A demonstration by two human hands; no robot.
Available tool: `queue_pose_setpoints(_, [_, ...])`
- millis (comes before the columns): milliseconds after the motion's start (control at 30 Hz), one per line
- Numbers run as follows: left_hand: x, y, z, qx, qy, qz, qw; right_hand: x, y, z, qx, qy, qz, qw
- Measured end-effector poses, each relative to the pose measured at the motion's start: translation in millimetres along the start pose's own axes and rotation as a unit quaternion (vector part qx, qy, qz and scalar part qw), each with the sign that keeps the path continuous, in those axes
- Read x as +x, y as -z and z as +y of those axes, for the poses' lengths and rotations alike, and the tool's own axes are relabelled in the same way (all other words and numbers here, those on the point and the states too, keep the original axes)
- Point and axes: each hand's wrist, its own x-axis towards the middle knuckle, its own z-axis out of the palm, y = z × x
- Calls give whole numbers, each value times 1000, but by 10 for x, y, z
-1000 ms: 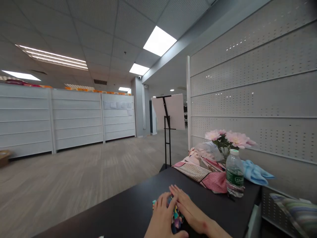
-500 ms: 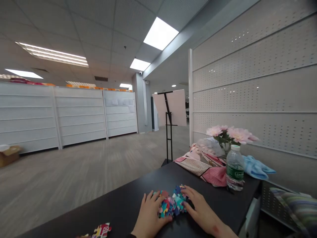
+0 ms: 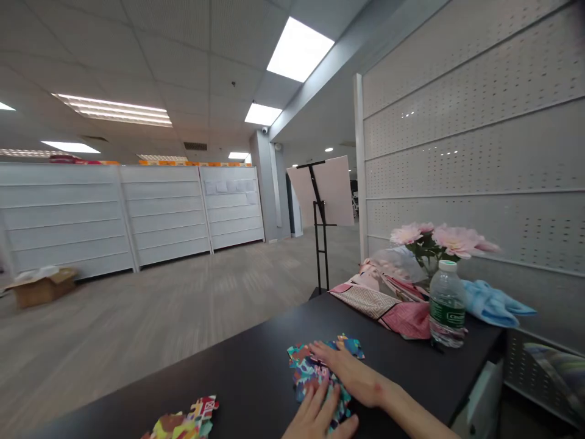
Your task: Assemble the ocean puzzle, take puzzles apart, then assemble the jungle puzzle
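Observation:
A heap of colourful jigsaw puzzle pieces (image 3: pixel 299 366) lies on the dark tabletop (image 3: pixel 247 372) in front of me. Flat across the pile's upper right rests my right hand (image 3: pixel 350 372), its fingers stretched to the left. My left hand (image 3: pixel 317 411) lies on the near part of the same heap with its fingers spread; its wrist runs out of the bottom of the view. Pieces under both palms are hidden. Apart from them, a partly joined puzzle section (image 3: pixel 187 421) with a red barn and yellow patches sits at the lower left, cut off by the frame's edge.
To the right on the table stand a water bottle (image 3: pixel 448 305), pink flowers (image 3: pixel 450 241), a folded pink patterned cloth (image 3: pixel 388 308) and a blue cloth (image 3: pixel 493 303). Beyond the far edge is a black easel (image 3: pixel 321 238). A cardboard box (image 3: pixel 43 289) sits on the floor.
My hands have gone from cupping the heap at its sides to lying on top of it. The pieces are spread wider and flatter. The view has turned slightly left.

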Motion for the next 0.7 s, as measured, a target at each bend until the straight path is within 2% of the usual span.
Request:
queue_pose_setpoints(67, [195, 232, 85, -54, -3, -39, 998, -201, 21, 71, 28, 3, 34, 999])
queue_pose_setpoints(100, [284, 359, 111, -74, -7, -32, 997, -308, 26, 108, 41, -4, 61, 997])
queue_pose_setpoints(200, [502, 691, 145, -116, -16, 29, 993, -566, 28, 186, 45, -26, 122, 991])
queue_pose_setpoints(267, [606, 839, 136, -129, 18, 63, 990, -644, 37, 189, 18, -32, 132, 991])
queue_pose_setpoints(333, [659, 928, 96, -131, 79, 72, 986, -638, 55, 160, -12, -34, 115, 993])
queue_pose_setpoints(400, [630, 966, 23, -123, 143, 58, 980, -561, 75, 120, -34, -42, 75, 996])
queue_pose_setpoints(500, [422, 950, -136, -119, 219, 2, 968, -350, 82, 85, -55, -69, 46, 995])
queue_pose_setpoints(633, [64, 816, -325, -111, 235, -90, 961, 36, 23, 84, -42, -93, 81, 991])
queue_pose_setpoints(700, [-36, 698, -347, -82, 246, -110, 960, 221, -33, 62, -26, -83, 94, 992])
